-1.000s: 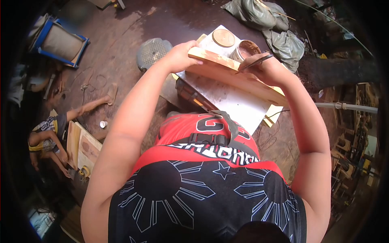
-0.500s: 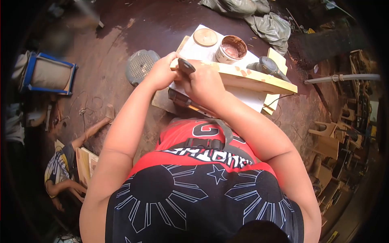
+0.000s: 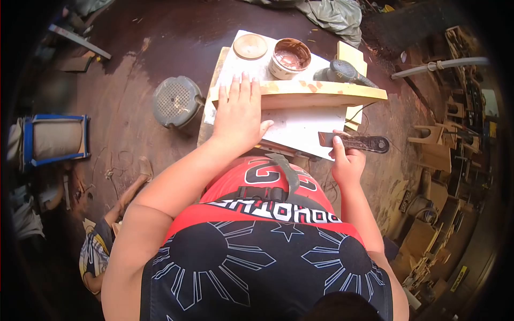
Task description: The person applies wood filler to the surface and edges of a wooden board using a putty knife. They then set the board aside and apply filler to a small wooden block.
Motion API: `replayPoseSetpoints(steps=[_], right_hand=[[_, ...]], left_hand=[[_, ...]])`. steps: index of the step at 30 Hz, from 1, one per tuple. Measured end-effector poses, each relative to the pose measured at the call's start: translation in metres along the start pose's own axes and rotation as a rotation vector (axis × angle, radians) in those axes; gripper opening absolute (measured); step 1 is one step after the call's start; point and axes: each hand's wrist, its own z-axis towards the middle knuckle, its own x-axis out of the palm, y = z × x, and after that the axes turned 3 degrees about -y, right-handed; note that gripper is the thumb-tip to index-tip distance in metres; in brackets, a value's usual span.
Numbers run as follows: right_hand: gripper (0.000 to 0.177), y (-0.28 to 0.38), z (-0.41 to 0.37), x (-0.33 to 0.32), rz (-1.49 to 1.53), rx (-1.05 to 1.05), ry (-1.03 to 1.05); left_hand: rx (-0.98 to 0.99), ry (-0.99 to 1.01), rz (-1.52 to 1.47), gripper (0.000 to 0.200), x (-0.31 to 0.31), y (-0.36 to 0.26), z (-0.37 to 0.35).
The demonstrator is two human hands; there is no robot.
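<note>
My left hand (image 3: 238,116) lies with its fingers stretched out over the left end of a long wooden piece (image 3: 321,99). That piece has a slightly curved pale edge with several brown filler patches. Off to the right, my right hand (image 3: 349,163) grips a putty knife (image 3: 369,143) with a black handle, its blade pointing left over the white board (image 3: 302,124). Behind the wooden piece stands an open tub (image 3: 289,60) of brown filler. Its round lid (image 3: 250,47) lies beside it on the left. A dark power sander (image 3: 347,71) rests at the right.
A grey round stool (image 3: 176,101) stands left of the work surface. Farther left is a blue-framed seat (image 3: 58,140). At lower left another person (image 3: 99,249) is partly in view. Wooden parts (image 3: 428,140) are stacked along the right, and grey sacking (image 3: 334,18) lies at the back.
My hands have separated. The right one moved right and down with the putty knife, while the left flattened out on the wooden piece. The view has shifted slightly.
</note>
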Motion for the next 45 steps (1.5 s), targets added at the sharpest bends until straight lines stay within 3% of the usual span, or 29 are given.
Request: replayPoseSetpoints(steps=[2, 4, 6, 7, 8, 10, 13, 14, 18, 20, 22, 24, 25, 26, 27, 29, 32, 35, 40, 42, 45], right_hand=[[0.026, -0.011, -0.012, -0.015, 0.052, 0.015, -0.097], [0.027, -0.018, -0.023, -0.035, 0.102, 0.047, -0.145], [0.028, -0.024, -0.033, -0.054, 0.144, 0.079, -0.194], [0.028, -0.026, -0.039, -0.066, 0.135, 0.058, -0.215], [0.028, -0.029, -0.044, -0.079, 0.127, 0.039, -0.234], [0.028, -0.037, -0.053, -0.107, 0.12, 0.002, -0.297], [0.028, -0.064, -0.063, -0.153, 0.122, -0.01, -0.399], [0.028, -0.077, -0.065, -0.168, 0.125, 0.006, -0.42], [0.029, -0.115, -0.062, -0.195, 0.124, 0.087, -0.441], [0.031, -0.129, -0.056, -0.198, 0.131, 0.079, -0.371], [0.032, -0.142, -0.047, -0.202, 0.183, 0.062, -0.306], [0.034, -0.151, -0.027, -0.208, 0.27, 0.037, -0.248], [0.035, -0.153, -0.008, -0.211, 0.538, 0.06, -0.177], [0.036, -0.153, 0.016, -0.212, 0.804, 0.084, -0.103], [0.038, -0.144, 0.043, -0.21, 0.855, 0.074, -0.012], [0.042, -0.14, 0.107, -0.199, 0.88, 0.082, 0.136], [0.053, -0.161, 0.204, -0.167, 0.588, 0.061, 0.229], [0.061, -0.154, 0.235, -0.139, 0.703, 0.07, 0.253], [0.022, -0.152, 0.229, -0.113, 0.674, -0.015, 0.263], [0.023, -0.146, 0.223, -0.111, 0.706, -0.003, 0.257], [0.024, -0.153, 0.204, -0.126, 0.754, 0.038, 0.251]], left_hand=[[0.094, 0.024, -0.056, 0.1, 0.006, -0.026, 0.012], [0.245, -0.112, -0.108, 0.096, 0.029, -0.061, 0.027], [0.526, -0.138, -0.345, 0.078, 0.043, -0.103, 0.047], [0.629, 0.057, -0.668, 0.068, 0.058, -0.129, 0.051], [0.719, 0.383, -0.691, 0.055, 0.029, -0.15, 0.058], [0.931, 0.392, -0.539, 0.043, 0.046, -0.195, 0.062], [0.948, -0.031, -0.636, 0.033, 0.075, -0.217, 0.052], [0.895, 0.079, -0.636, 0.032, 0.074, -0.214, 0.051], [0.727, 0.103, -0.641, 0.034, 0.091, -0.173, 0.03], [0.448, 0.074, -0.713, 0.031, 0.091, -0.14, 0.007], [0.126, -0.175, -0.754, 0.025, 0.103, -0.101, -0.021], [-0.353, -0.463, -0.777, 0.028, 0.12, -0.059, -0.045], [-0.657, -0.532, -0.851, 0.033, 0.136, -0.028, -0.053], [-0.766, -0.693, -0.764, 0.037, 0.144, 0.005, -0.06], [-0.795, -0.778, -0.724, 0.042, 0.146, 0.035, -0.066], [-0.792, -0.763, -0.794, 0.051, 0.139, 0.071, -0.066], [-0.72, -0.606, -1.08, 0.063, 0.107, 0.072, -0.042], [-0.726, -0.338, -1.138, 0.072, 0.111, 0.089, -0.029], [-0.571, -0.46, -0.945, 0.082, 0.129, 0.078, -0.032], [-0.481, -0.549, -0.836, 0.086, 0.117, 0.061, -0.038], [-0.512, -0.679, -0.856, 0.086, 0.081, 0.05, -0.032]])
